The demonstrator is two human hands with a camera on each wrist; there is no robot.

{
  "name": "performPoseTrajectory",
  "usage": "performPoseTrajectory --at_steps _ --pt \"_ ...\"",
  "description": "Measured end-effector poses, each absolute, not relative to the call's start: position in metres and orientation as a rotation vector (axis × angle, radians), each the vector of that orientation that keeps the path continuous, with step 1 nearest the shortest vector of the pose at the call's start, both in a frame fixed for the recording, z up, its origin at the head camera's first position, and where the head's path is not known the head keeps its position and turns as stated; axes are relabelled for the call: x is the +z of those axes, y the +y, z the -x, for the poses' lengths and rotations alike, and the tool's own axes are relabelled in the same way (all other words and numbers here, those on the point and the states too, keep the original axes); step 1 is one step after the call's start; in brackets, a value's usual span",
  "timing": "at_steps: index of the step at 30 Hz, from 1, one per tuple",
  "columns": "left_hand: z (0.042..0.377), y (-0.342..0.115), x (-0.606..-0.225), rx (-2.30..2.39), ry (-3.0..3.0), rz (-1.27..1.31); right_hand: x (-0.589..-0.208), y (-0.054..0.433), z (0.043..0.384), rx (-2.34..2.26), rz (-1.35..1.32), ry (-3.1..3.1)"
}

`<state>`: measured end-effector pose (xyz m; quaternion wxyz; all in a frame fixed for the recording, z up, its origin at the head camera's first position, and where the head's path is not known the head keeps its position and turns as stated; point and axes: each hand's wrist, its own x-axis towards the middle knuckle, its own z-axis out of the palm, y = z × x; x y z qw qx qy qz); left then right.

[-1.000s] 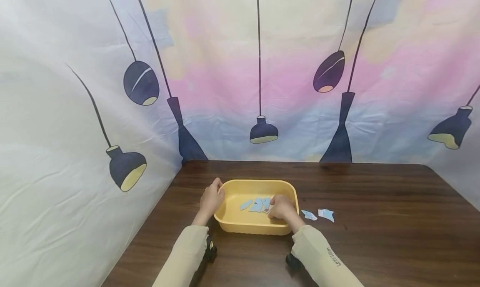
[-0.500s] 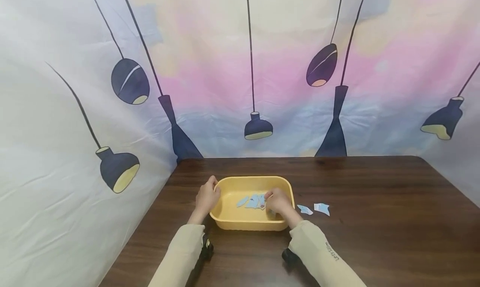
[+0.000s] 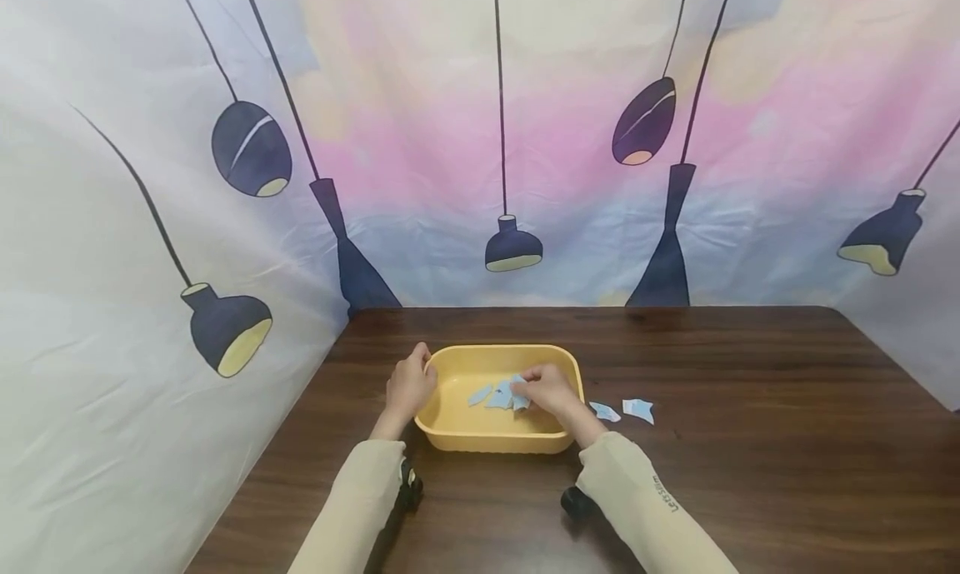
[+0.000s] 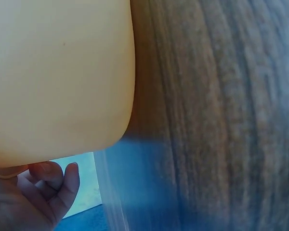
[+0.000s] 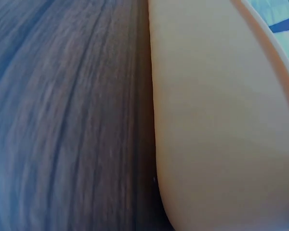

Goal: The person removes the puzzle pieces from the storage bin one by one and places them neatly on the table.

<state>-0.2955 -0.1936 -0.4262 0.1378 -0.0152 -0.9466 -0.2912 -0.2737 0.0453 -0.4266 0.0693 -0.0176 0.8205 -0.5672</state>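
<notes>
A yellow plastic tub (image 3: 487,442) stands on the table. My left hand (image 3: 410,388) grips its left rim, the thumb at the rim and the fingers curled outside; the left wrist view shows these fingers (image 4: 67,187) against the tub's end wall (image 4: 58,86). Inside lie light blue, jagged paper pieces: a narrow one (image 3: 480,395) to the left and a wider one (image 3: 498,397) beside it. My right hand (image 3: 551,388) reaches over the right side and pinches another light blue paper piece (image 3: 520,402), which overlaps the wider piece. The right wrist view has only the tub's side (image 5: 221,115), no hand.
Two more paper pieces lie on the dark wooden table (image 3: 750,474) just right of the tub: a narrow piece (image 3: 604,411) and a broader piece (image 3: 639,411). A fabric backdrop (image 3: 420,141) printed with hanging lamps rises behind the table.
My right hand has moved left and toward the back inside the tub, bringing a paper piece against the others. My left hand keeps its grip on the rim. The head view has shifted slightly.
</notes>
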Motion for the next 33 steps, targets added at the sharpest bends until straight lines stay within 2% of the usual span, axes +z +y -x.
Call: performPoseTrajectory --at_steps 10,16,28,33 --pt "0.298 -0.191 -0.421 -0.762 -2.773 0.069 -0.417 0.055 0.269 -1.869 0.217 2.364" --pt "0.298 -0.193 -0.422 -0.753 -2.779 0.086 -0.403 0.075 0.257 -1.866 0.165 2.368" --pt "0.298 -0.189 -0.424 -0.763 -2.797 0.110 -0.394 0.190 0.251 -1.939 -0.119 2.446" --pt "0.299 -0.188 -0.423 -0.762 -2.809 0.097 -0.401 0.229 0.245 -1.745 -0.164 2.575"
